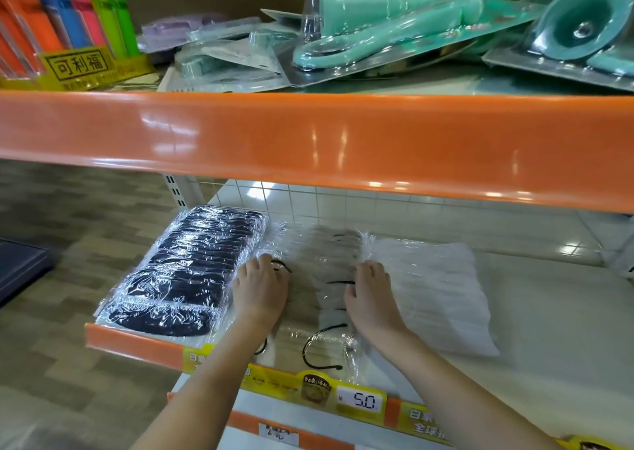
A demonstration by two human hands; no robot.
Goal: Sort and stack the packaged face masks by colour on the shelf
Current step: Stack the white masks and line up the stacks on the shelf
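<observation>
On the lower shelf [535, 329], under the orange rail [308, 141], three rows of wrapped face masks lie side by side. Taking the grey masks [319, 243] in the middle as landmark: the black masks [185, 271] sit touching them on the left, the white masks [435, 288] touching them on the right. Both hands lie on top of the grey row, the left hand [260, 288] at its left edge, the right hand [370, 295] at its right edge, fingers bent down onto the film; whether they pinch a packet or only press I cannot tell. In front of the grey row, a price tag [360, 400] reads 5.0. Above it, teal blister packs [394, 27] and coloured lighters [68, 20] lie on the upper shelf
</observation>
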